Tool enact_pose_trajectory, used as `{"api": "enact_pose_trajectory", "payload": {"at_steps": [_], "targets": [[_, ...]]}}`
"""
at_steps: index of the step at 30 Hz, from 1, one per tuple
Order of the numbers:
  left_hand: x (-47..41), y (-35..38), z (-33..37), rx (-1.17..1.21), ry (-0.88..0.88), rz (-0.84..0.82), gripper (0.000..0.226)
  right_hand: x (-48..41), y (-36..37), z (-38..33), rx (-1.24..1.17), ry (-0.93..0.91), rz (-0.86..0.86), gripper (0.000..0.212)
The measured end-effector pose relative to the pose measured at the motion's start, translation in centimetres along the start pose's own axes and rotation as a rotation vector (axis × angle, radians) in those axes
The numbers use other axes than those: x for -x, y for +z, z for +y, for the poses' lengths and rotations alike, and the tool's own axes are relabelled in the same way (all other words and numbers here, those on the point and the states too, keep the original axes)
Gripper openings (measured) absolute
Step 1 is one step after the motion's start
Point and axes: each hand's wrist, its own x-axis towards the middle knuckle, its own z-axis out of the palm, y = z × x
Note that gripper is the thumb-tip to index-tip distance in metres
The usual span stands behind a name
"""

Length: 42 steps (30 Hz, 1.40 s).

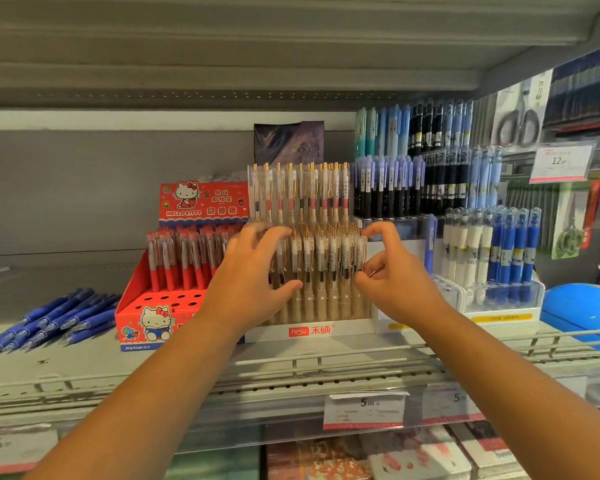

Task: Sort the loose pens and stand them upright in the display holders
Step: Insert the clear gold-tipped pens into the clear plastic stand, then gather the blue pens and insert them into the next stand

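A white tiered display holder (312, 331) stands in the middle of the shelf, filled with upright clear pens with gold clips (321, 258). My left hand (253, 282) cups the left side of the front rows, fingers spread over the pen tops and thumb against the barrels. From the right, my right hand (392, 282) pinches the outermost pens between thumb and curled fingers. A pile of loose blue pens (54, 318) lies flat on the shelf at far left. A red Hello Kitty holder (142, 317) with red pens and several bare holes stands left of the white holder.
On the right stands a clear holder (499, 296) with blue and white pens, behind it taller racks of blue and black pens (426, 174). A blue globe-like object (582, 313) sits far right. A wire rail (291, 362) edges the shelf front. Another shelf hangs close overhead.
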Motion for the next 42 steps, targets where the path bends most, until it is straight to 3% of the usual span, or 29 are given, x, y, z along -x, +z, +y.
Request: {"api": "enact_pose_trajectory", "payload": {"at_steps": [8,11,14,19,22,28,38,42], "targets": [[-0.1,-0.9,0.3,0.074,-0.027,-0.082,0.082,0.5,-0.1,0.0,-0.053,0.039,-0.005,0.058],[0.3,-2.3,0.7,0.172,-0.047,-0.145,0.091,0.8,-0.7,-0.4,-0.154,0.003,0.093,0.057],[1.3,-3.9,1.2,0.290,-0.128,-0.097,0.084,1.5,-1.1,-1.7,-0.212,-0.071,0.152,0.051],[3.5,-7.3,0.9,0.413,-0.371,-0.066,0.072,3.0,0.1,-6.1,-0.334,-0.194,-0.062,0.038],[5.6,-9.8,0.3,0.417,-0.455,-0.059,0.055,3.1,1.7,-8.7,-0.446,-0.160,-0.188,0.034],[10.1,-14.8,-2.4,0.395,-0.579,-0.034,0.046,3.6,6.5,-13.1,-0.480,-0.123,-0.466,0.033],[14.7,-23.3,-13.0,0.315,-0.701,-0.129,0.047,3.4,17.7,-22.8,-0.486,-0.063,-0.575,0.032],[14.9,-25.5,-18.2,0.258,-0.692,-0.222,0.048,2.2,22.6,-26.4,-0.371,-0.040,-0.550,0.036]]}}
